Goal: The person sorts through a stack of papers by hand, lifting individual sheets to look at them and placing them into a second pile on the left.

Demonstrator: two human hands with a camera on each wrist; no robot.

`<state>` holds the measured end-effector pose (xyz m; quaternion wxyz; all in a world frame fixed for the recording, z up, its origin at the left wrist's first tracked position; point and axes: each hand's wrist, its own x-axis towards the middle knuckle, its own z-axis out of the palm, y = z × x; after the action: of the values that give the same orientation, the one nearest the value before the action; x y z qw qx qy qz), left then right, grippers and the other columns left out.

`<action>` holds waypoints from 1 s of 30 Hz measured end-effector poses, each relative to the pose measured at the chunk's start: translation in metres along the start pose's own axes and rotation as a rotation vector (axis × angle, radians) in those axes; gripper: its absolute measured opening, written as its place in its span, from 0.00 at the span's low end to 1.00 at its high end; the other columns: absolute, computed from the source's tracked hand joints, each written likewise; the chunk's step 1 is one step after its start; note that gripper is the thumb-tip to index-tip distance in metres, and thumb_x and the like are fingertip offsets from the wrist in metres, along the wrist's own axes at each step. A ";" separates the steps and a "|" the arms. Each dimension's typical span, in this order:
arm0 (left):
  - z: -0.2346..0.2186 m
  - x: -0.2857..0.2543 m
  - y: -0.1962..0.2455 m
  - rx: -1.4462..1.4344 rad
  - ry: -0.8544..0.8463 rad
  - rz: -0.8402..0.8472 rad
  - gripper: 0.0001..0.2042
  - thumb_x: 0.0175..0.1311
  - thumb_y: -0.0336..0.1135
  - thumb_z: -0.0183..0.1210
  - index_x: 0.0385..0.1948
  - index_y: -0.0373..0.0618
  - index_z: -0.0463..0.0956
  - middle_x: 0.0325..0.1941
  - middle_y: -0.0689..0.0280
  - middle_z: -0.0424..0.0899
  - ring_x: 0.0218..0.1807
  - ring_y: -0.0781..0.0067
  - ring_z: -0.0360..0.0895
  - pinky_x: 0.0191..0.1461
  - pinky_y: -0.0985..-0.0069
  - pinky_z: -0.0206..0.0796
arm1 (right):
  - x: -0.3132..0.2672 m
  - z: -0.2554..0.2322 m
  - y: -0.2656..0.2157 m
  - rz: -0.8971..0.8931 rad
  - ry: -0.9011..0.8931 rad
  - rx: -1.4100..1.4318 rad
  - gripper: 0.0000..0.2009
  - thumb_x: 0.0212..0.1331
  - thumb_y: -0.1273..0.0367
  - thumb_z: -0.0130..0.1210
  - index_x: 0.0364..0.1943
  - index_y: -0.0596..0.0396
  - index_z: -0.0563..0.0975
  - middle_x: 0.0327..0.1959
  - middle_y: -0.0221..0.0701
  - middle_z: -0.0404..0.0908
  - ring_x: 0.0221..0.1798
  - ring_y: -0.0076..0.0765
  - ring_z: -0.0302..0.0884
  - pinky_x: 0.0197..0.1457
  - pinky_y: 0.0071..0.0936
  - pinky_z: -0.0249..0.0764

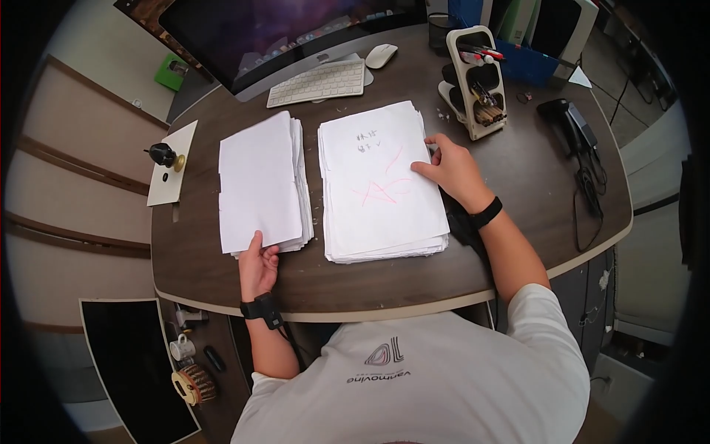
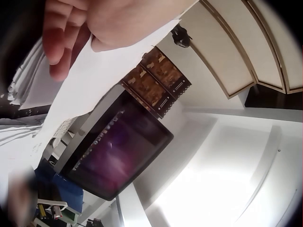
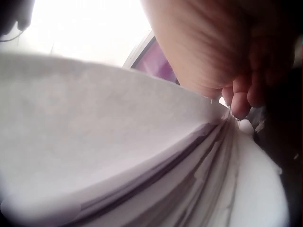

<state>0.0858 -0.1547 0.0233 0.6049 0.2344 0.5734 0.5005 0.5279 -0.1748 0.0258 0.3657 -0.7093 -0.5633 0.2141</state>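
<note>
Two stacks of paper lie side by side on the desk. My left hand (image 1: 259,270) pinches the near edge of a blank white sheet (image 1: 260,181) on the left stack (image 1: 302,192), thumb on top and fingers beneath. That sheet (image 2: 90,78) slants across the left wrist view. On the right stack (image 1: 384,233), the top sheet has pink scribbles and a few dark handwritten characters. My right hand (image 1: 458,176) pinches this marked sheet (image 1: 362,163) at its right edge, thumb over the top. From the right wrist, the fingertips (image 3: 240,106) show at the edge of the fanned pages.
Behind the stacks are a keyboard (image 1: 318,81), a mouse (image 1: 381,55) and a monitor (image 1: 288,37). A pen organizer (image 1: 481,81) stands at the back right, near a black device with cables (image 1: 573,129). At the left edge sits a small black object (image 1: 164,155) on a white board.
</note>
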 end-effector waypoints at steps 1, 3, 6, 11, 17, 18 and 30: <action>-0.001 0.000 -0.002 0.010 -0.004 -0.024 0.14 0.76 0.40 0.59 0.53 0.42 0.74 0.33 0.65 0.84 0.27 0.78 0.82 0.22 0.87 0.70 | -0.002 0.000 0.001 0.002 -0.002 0.001 0.26 0.52 0.60 0.73 0.53 0.59 0.79 0.25 0.32 0.79 0.28 0.35 0.78 0.34 0.33 0.74; -0.002 0.000 -0.003 0.003 -0.004 -0.034 0.14 0.76 0.41 0.59 0.53 0.42 0.74 0.33 0.65 0.84 0.27 0.78 0.82 0.22 0.86 0.70 | 0.000 -0.003 0.000 0.020 -0.026 0.012 0.29 0.49 0.58 0.74 0.56 0.55 0.79 0.27 0.33 0.83 0.32 0.43 0.84 0.37 0.39 0.78; -0.006 0.006 -0.004 -0.012 -0.002 -0.041 0.14 0.77 0.43 0.59 0.52 0.43 0.74 0.31 0.66 0.84 0.27 0.79 0.82 0.22 0.86 0.70 | 0.000 -0.001 0.000 0.012 -0.024 0.005 0.27 0.50 0.60 0.74 0.55 0.54 0.79 0.28 0.34 0.83 0.33 0.44 0.84 0.38 0.39 0.77; -0.011 0.001 -0.007 -0.119 -0.027 -0.021 0.15 0.77 0.48 0.57 0.47 0.44 0.75 0.27 0.66 0.83 0.25 0.79 0.81 0.22 0.85 0.70 | -0.005 -0.003 -0.006 -0.051 0.002 -0.020 0.22 0.53 0.65 0.71 0.51 0.58 0.78 0.26 0.35 0.78 0.29 0.36 0.77 0.36 0.32 0.74; -0.025 -0.042 -0.021 -0.035 -0.185 -0.167 0.21 0.82 0.51 0.47 0.38 0.41 0.78 0.28 0.59 0.87 0.23 0.73 0.83 0.24 0.81 0.73 | 0.006 0.007 0.013 -0.075 -0.008 0.146 0.16 0.59 0.66 0.68 0.46 0.58 0.77 0.26 0.31 0.79 0.29 0.28 0.76 0.33 0.30 0.72; -0.024 -0.048 -0.025 0.035 -0.255 -0.198 0.21 0.82 0.49 0.47 0.39 0.40 0.78 0.28 0.58 0.87 0.24 0.72 0.84 0.25 0.80 0.74 | 0.007 0.005 0.012 -0.036 -0.023 0.243 0.14 0.62 0.65 0.66 0.45 0.57 0.76 0.26 0.29 0.81 0.29 0.26 0.79 0.31 0.29 0.72; 0.112 -0.089 -0.055 0.078 -0.592 -0.244 0.23 0.83 0.45 0.45 0.58 0.28 0.70 0.47 0.48 0.86 0.40 0.62 0.88 0.36 0.72 0.83 | -0.010 0.004 -0.032 0.098 -0.341 0.868 0.12 0.72 0.65 0.59 0.51 0.55 0.73 0.29 0.23 0.83 0.27 0.15 0.75 0.29 0.17 0.68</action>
<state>0.2226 -0.2215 0.0434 0.7915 0.3224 0.4151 0.3120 0.5014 -0.1800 0.0463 0.5202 -0.4712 -0.4396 0.5605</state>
